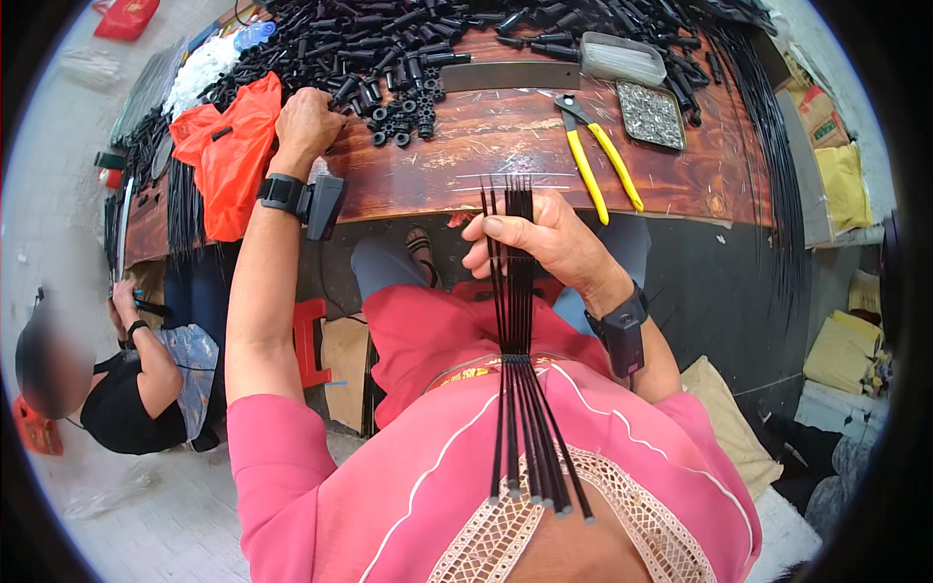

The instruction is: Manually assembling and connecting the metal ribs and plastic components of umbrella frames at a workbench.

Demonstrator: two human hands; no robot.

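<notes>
My right hand (559, 238) is closed around a bundle of thin black rods (518, 311), its thumb laid across them. The rods run upright in front of my chest, draw together at a narrow dark band, then fan out toward their pale grey tips. My left hand (306, 121) reaches to the far left of the table, fingers bent down at the edge of a pile of black plastic tubes (389, 49). What those fingertips hold, if anything, is hidden. Small black ring-shaped pieces (403, 121) lie just right of them, and a red plastic bag (228, 155) is beside my left wrist.
Yellow-handled pliers (595, 160) lie on the wooden table (466, 175) near its front edge. Behind them are a metal tin of small bits (649, 115), a clear box (622, 58) and a flat metal bar (510, 76). Long black rods (768, 146) hang off the right side. Another person (146, 379) works at left.
</notes>
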